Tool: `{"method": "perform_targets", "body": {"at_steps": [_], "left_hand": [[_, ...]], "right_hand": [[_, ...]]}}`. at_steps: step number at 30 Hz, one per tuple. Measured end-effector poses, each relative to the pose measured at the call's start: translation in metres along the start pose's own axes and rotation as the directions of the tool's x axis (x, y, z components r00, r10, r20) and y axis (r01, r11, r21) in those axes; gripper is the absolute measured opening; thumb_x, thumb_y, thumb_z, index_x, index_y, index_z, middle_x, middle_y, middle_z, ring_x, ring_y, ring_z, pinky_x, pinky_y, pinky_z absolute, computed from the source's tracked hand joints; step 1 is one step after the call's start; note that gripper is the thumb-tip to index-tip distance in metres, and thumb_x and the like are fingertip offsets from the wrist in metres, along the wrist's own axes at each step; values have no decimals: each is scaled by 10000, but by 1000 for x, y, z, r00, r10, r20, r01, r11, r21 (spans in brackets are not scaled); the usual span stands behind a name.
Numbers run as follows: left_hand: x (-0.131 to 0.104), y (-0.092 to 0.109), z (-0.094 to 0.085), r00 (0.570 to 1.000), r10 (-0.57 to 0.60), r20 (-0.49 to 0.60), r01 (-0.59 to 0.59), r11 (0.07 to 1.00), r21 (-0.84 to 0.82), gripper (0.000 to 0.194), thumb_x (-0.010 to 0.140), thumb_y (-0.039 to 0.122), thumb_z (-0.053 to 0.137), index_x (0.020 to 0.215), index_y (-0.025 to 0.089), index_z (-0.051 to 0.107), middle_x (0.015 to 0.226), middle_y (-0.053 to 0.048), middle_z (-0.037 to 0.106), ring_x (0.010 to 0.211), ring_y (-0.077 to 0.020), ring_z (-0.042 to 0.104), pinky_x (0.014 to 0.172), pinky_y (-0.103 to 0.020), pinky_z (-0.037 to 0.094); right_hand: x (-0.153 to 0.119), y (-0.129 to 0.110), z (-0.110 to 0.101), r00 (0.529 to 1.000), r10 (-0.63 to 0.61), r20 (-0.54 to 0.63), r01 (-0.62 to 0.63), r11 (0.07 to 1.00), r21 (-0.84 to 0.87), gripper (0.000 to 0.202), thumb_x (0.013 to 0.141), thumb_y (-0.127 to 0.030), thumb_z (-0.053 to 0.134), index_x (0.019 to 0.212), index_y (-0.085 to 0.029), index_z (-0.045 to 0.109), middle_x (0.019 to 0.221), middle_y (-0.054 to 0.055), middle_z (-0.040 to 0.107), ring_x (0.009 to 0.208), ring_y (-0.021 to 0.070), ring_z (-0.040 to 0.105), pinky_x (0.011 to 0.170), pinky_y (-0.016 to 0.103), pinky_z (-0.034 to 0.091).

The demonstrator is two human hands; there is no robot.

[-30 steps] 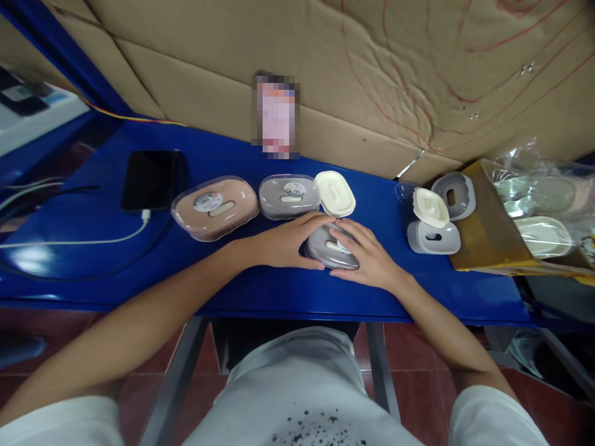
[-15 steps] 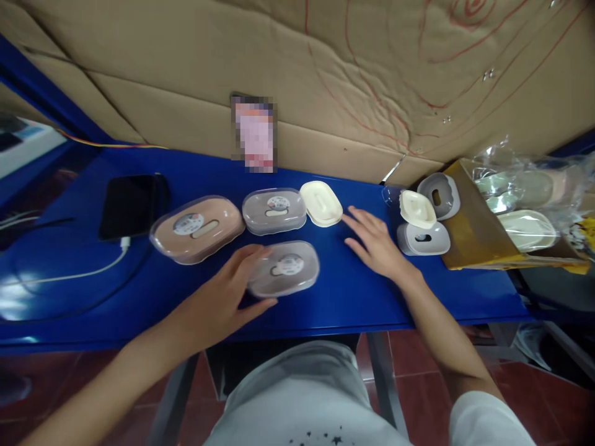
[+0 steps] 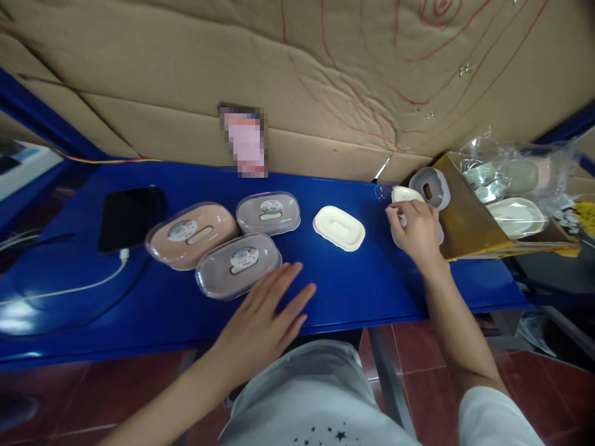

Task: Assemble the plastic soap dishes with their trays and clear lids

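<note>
I see a glossy blue surface (image 3: pixel 353 291) running across my view, with light glaring off its left end. Behind it stands a wall of creased brown cardboard (image 3: pixel 325 80) marked with curving red lines. Below the front edge I see a dark red tiled floor (image 3: pixel 69 396) and grey metal legs (image 3: pixel 388 378) holding the surface up.

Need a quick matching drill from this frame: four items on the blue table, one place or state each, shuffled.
Things:
1. pink soap box
2. cream tray
3. black phone
4. left hand

Places or states:
A. plugged into a white cable
B. lying alone, mid-table, uncovered
C. flat and open, beside the nearest grey box
D. under a clear lid, beside the phone

Pairs: 1-D, 2-B, 3-A, 4-C
</note>
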State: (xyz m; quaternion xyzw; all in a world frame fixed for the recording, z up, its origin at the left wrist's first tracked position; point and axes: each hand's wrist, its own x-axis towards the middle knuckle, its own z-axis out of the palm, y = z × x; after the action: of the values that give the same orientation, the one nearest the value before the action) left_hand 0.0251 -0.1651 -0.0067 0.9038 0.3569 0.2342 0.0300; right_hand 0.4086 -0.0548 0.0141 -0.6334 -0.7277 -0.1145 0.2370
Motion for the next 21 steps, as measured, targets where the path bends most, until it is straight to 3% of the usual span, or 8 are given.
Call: {"method": "perform_targets", "body": {"at_steps": [3,6,8,11,15,18,21], "left_hand": [[43,6,23,984,146,101,-146,989,-6,527,1081,245,572,1601,213,490,1723,-205,428,1600,-370,436,1277,-567,445],[82,0,45,972,119,200,-120,993,-8,612,1060,297,637,1632,163,466,1749,-247,361,1637,-419,348,1290,-604,386],[95,-5,54,968,65,241,-65,998,-9,677,1050,386,666,1638,120,460,1739,-283,357,1622,-466,352,1273,-650,373],[95,-10,57,970,63,234,-65,998,1,595,1063,438,636,1575,148,548,1682,-266,452,1553,-467,446,1263,-704,333],[83,-10,49,977,94,192,-94,996,-5,373,1097,342,557,1429,207,662,1467,-211,628,1378,-399,580,1218,-698,350],[81,-13,46,973,122,195,-118,992,-35,307,1109,306,518,1348,208,685,1314,-174,671,1288,-364,615,1195,-661,365],[84,-19,48,976,128,178,-124,992,-35,318,1100,280,531,1377,191,660,1315,-168,670,1281,-354,619,1210,-650,345]], "right_hand": [[5,24,11,989,133,-64,-141,980,-141,484,1047,-561,577,1308,-185,738,1299,220,735,1247,459,639,1100,721,408],[3,30,20,991,133,7,-131,984,-118,402,1030,-438,616,1340,-204,720,1381,209,722,1263,438,656,1100,689,431],[-2,29,21,997,56,62,-54,998,-33,364,1024,-366,608,1344,-227,712,1412,170,726,1313,404,656,1144,662,417],[-7,22,19,984,-90,156,70,990,126,319,1007,-326,606,1298,-251,715,1418,122,742,1403,376,627,1201,664,366],[-9,8,14,961,-202,187,141,946,293,278,996,-334,643,1256,-262,709,1381,108,762,1397,341,648,1197,615,414],[-9,-5,12,951,-257,170,180,911,372,273,1020,-341,639,1278,-268,687,1378,108,758,1384,310,660,1189,568,458],[-11,-12,16,936,-295,192,195,889,415,279,1021,-332,636,1290,-266,669,1396,114,744,1380,299,662,1174,553,485]]}}
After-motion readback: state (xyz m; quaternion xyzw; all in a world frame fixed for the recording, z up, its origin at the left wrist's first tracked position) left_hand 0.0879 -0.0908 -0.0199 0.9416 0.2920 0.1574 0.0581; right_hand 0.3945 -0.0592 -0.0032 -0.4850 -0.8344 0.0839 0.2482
